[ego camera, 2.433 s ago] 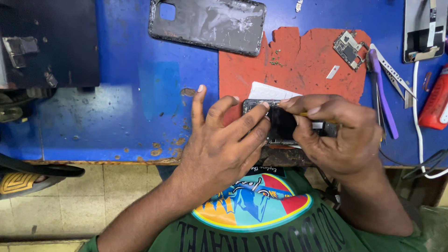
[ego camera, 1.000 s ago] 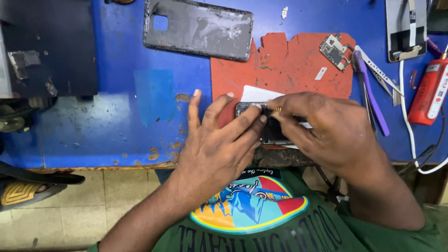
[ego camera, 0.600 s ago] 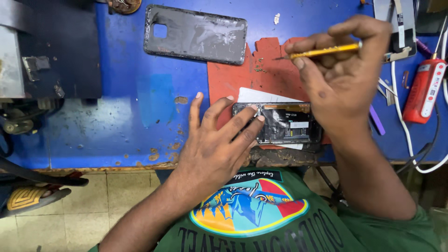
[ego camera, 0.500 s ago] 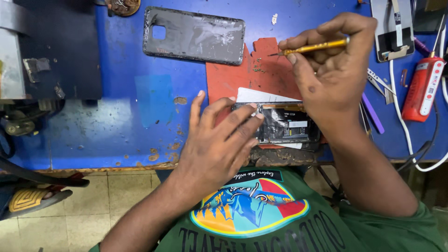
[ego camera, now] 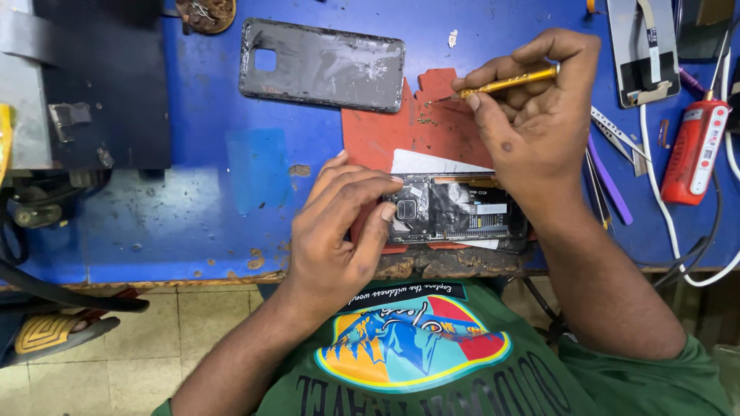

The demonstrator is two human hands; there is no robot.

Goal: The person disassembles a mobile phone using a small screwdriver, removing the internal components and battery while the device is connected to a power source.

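Observation:
An opened phone (ego camera: 459,214), its back removed and its dark inner parts showing, lies near the front edge of the blue bench on a red mat (ego camera: 416,131). My left hand (ego camera: 339,223) rests on the phone's left end, fingertips by the camera module. My right hand (ego camera: 532,115) is raised beyond the phone and grips a thin yellow screwdriver (ego camera: 505,81). Its tip points left at a small cluster of screws (ego camera: 425,117) on the mat.
The phone's grey back cover (ego camera: 324,65) lies at the top centre. A red tool (ego camera: 694,146) with white cables, purple and metal tweezers (ego camera: 609,154) and a screen part (ego camera: 644,50) sit on the right. A black box (ego camera: 100,85) stands at the left.
My right hand lifted off the phone and carried the yellow screwdriver up to the red mat, then lowered its tip toward the screws. The left hand stayed on the phone.

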